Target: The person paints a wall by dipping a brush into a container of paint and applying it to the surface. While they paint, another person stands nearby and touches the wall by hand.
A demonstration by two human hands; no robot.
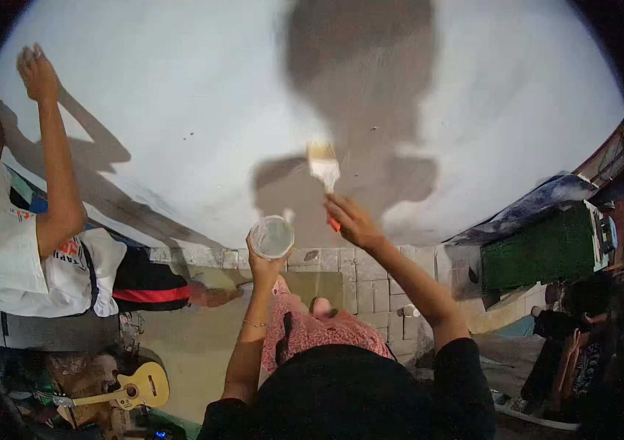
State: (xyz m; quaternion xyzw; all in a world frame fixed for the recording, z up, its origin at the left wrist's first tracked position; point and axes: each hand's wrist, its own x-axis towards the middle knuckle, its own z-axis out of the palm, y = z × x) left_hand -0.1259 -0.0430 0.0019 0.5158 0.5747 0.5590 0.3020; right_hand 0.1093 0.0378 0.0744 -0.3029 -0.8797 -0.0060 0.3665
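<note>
My right hand (352, 221) is closed round the red handle of a paintbrush (324, 165). Its pale bristles point up and overlap the white wall (202, 95). In my left hand (262, 268) is a round tub (272, 236), held from below with the fingers wrapped about its side. The tub's open top faces me and shows a pale greyish inside. Shadows of my head and arms fall on the wall around the brush.
At left, a person (15, 257) in a white shirt raises a hand against the wall. A yellow guitar (143, 387) lies at lower left. Paving blocks (371, 290) run along the wall's foot. A green panel (536, 246) stands at right, with another person (565, 367) below it.
</note>
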